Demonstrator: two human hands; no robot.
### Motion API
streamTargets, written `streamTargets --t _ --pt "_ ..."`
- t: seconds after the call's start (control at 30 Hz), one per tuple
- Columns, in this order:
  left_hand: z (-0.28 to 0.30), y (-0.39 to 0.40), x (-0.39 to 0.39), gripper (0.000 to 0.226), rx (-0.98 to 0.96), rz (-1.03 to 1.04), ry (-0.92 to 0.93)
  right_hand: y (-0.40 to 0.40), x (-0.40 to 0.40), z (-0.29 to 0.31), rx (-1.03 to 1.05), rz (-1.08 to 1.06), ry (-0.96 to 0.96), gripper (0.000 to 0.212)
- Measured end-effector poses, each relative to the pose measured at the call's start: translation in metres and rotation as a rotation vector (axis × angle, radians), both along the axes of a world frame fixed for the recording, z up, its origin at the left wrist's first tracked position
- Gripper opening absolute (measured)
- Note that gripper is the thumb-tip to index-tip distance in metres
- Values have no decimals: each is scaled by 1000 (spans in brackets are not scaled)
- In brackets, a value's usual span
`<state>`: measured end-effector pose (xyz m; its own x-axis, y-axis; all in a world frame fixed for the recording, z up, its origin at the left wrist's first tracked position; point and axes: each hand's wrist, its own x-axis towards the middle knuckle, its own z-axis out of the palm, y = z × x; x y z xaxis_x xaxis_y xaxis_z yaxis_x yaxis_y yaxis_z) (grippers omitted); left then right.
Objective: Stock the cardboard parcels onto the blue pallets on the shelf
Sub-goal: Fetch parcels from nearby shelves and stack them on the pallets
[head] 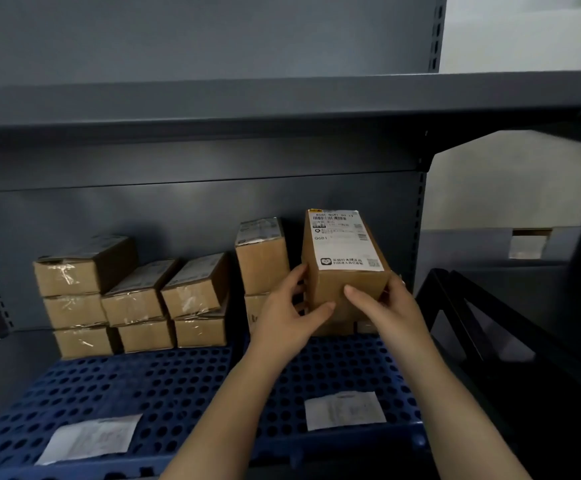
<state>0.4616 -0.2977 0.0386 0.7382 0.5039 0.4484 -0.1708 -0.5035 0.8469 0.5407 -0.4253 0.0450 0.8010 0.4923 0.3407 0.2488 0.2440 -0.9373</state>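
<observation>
Over blue pallet (334, 365), both hands grip white-labelled brown parcel (346, 271).

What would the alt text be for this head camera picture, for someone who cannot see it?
Two bare hands, left hand and right hand, hold a labelled cardboard parcel above the right blue pallet on a grey shelf. More parcels are stacked on the left pallet.

Brown parcels (346, 271), blue perforated pallets (150, 386)

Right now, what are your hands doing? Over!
Both hands, left hand and right hand, gripping labelled parcel. Over right blue pallet, beside stacked parcels. Nothing blocking.
</observation>
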Motion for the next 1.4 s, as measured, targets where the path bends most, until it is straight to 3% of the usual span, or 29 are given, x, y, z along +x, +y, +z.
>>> streamTargets --t 0.4,0.67,0.97,1.4 --pt "-3 20 38 53 175 262 54 40 59 -11 -329 -72 -186 52" --pt "-3 30 46 40 235 424 59 61 77 -6 -403 -85 -238 46" --pt "-5 25 55 50 209 380 54 72 86 -4 -455 -131 -289 39" --pt "-8 29 51 58 262 317 172 85 81 -4 -508 -239 -406 57"
